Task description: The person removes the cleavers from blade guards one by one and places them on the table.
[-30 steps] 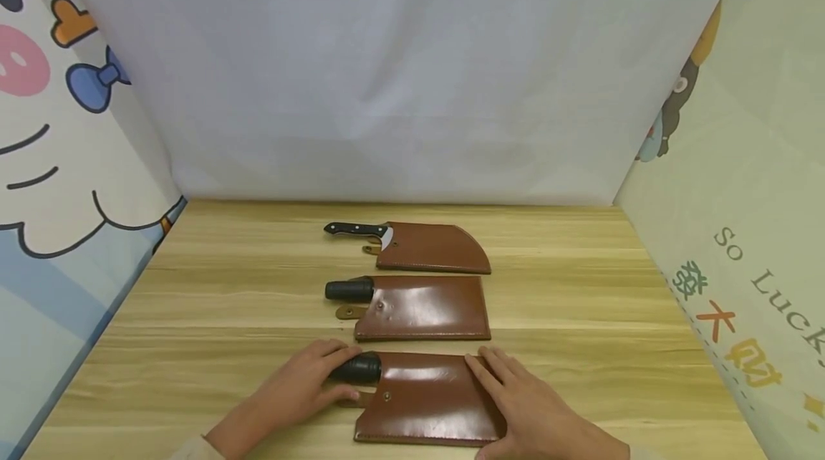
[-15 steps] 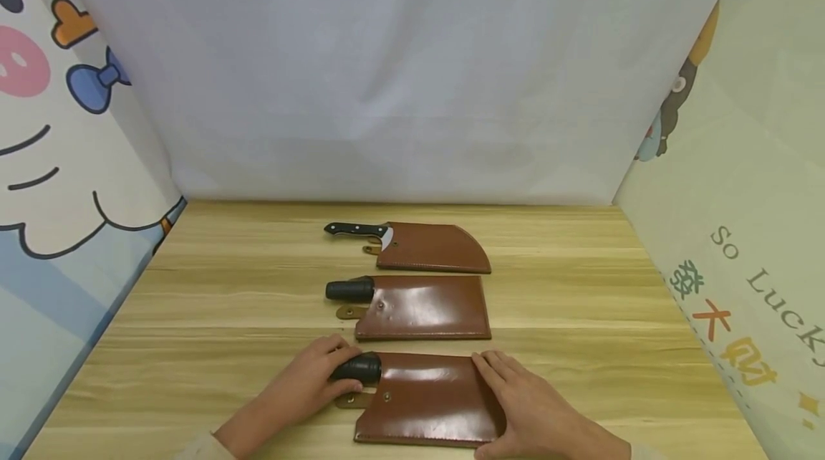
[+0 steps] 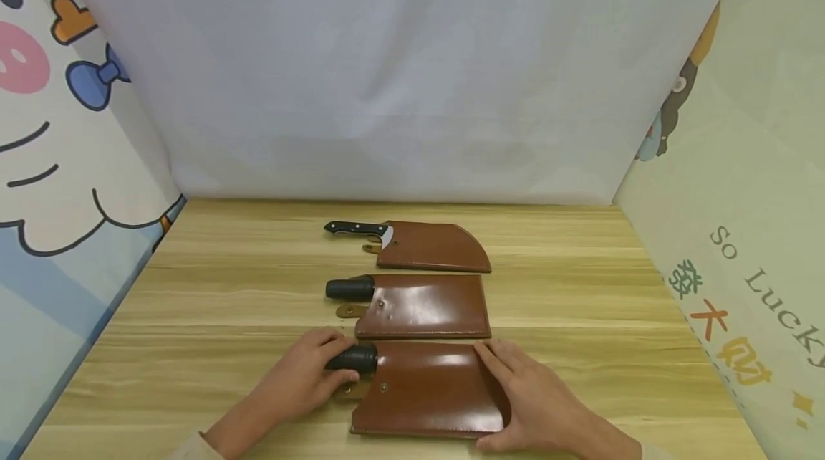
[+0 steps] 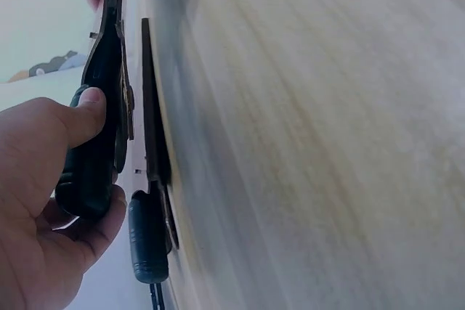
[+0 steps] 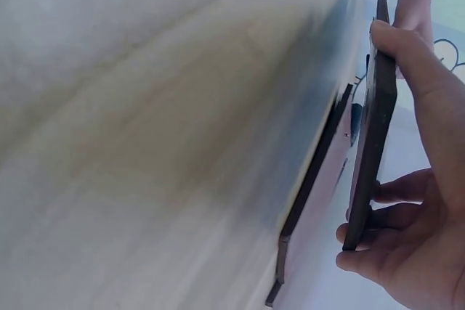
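Note:
Nearest to me is a cleaver in a glossy brown leather sheath (image 3: 432, 388). My left hand (image 3: 303, 377) grips its black handle (image 3: 357, 358), thumb on one side and fingers on the other, as the left wrist view shows. At the sheath's right end, my right hand (image 3: 540, 403) holds the two long edges between thumb and fingertips. The right wrist view has the sheath (image 5: 375, 128) edge-on, raised clear of the tabletop. Its blade is hidden inside. A strap with a snap (image 3: 349, 390) hangs by the handle, close to my left thumb.
Just beyond lies a second sheathed cleaver (image 3: 425, 306) with a black handle. Farther back is a third knife in a round-ended brown sheath (image 3: 432, 246), its riveted handle pointing left. A white cloth (image 3: 399, 73) backs the wooden table (image 3: 225, 266); printed cloths flank both sides.
Both hands have lifted the nearest sheathed cleaver off the table, and it now sits slightly higher in the head view. The other two knives have stayed put.

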`<state>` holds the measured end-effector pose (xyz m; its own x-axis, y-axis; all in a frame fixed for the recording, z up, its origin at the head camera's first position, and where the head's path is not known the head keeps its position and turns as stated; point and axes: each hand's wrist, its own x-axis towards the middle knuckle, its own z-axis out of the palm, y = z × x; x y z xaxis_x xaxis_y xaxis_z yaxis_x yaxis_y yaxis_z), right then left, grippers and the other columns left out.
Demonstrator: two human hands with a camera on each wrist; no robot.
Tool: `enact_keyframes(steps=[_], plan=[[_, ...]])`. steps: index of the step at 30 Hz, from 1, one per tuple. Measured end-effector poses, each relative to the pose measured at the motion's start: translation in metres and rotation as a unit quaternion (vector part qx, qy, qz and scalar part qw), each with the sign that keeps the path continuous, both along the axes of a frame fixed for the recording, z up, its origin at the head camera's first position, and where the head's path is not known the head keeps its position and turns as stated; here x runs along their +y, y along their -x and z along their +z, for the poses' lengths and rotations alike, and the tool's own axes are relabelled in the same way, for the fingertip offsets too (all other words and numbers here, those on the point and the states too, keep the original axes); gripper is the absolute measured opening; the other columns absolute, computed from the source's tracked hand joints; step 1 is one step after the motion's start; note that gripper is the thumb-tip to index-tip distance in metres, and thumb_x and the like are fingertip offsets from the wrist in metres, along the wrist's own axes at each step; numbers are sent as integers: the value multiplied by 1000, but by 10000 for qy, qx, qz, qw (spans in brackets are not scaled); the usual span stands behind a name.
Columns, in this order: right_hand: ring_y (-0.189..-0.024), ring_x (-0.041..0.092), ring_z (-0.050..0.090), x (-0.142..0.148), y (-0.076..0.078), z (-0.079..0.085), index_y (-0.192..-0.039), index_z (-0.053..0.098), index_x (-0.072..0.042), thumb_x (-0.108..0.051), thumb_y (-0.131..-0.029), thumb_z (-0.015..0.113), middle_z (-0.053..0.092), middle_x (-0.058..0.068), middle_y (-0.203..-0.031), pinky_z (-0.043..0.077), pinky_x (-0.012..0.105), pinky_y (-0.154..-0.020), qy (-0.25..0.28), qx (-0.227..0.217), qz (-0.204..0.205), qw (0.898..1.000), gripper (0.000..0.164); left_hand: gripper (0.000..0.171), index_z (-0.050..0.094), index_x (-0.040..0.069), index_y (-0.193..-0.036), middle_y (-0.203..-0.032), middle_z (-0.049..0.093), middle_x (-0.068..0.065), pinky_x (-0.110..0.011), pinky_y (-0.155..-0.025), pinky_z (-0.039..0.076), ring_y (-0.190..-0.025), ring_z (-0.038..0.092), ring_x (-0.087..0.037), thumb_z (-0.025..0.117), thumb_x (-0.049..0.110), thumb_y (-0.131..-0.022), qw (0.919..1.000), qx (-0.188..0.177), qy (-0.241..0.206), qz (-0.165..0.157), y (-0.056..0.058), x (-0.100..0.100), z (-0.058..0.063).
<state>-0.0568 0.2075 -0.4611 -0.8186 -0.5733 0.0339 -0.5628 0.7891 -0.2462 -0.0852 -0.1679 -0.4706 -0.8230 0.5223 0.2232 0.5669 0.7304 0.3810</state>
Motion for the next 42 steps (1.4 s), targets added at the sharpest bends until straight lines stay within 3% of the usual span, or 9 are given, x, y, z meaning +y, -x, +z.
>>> enact_keyframes(steps=[8,20,28,35,42], plan=[[-138,38,50,-1,4,6,-155,41,-3,-73,-60,86,47,18,-154,52,51,-101,152,399,78,9991,126,46,75,6,-120,-108,68,1,-36,-80,57,-97,63,-17,85,33,-84,9993,132,-82,336,-1,-1,9],[-134,36,54,1,7,14,-153,44,-3,-73,-62,85,50,16,-150,56,53,-92,257,810,165,9962,122,45,77,10,-118,-104,69,3,-29,-71,54,-89,60,-12,88,32,-81,9970,231,-306,671,-4,0,14],[-133,33,56,7,9,9,-153,45,-3,-72,-60,87,51,13,-148,58,50,-89,298,1023,264,9940,123,46,76,11,-120,-107,73,0,-34,-75,57,-92,66,-16,88,32,-81,9973,300,-295,595,-6,-2,14],[-133,36,55,9,11,7,-152,46,-2,-73,-62,85,53,16,-147,57,51,-92,290,1009,349,9939,121,46,76,9,-120,-110,75,-3,-42,-84,59,-102,70,-23,87,31,-82,9977,292,-279,552,-6,-3,12],[-134,36,55,14,11,5,-153,45,-3,-74,-64,83,52,16,-148,57,52,-92,225,887,307,9953,119,44,76,8,-118,-112,76,-5,-43,-85,60,-103,72,-25,87,32,-82,9974,343,-326,542,-7,-6,10]])
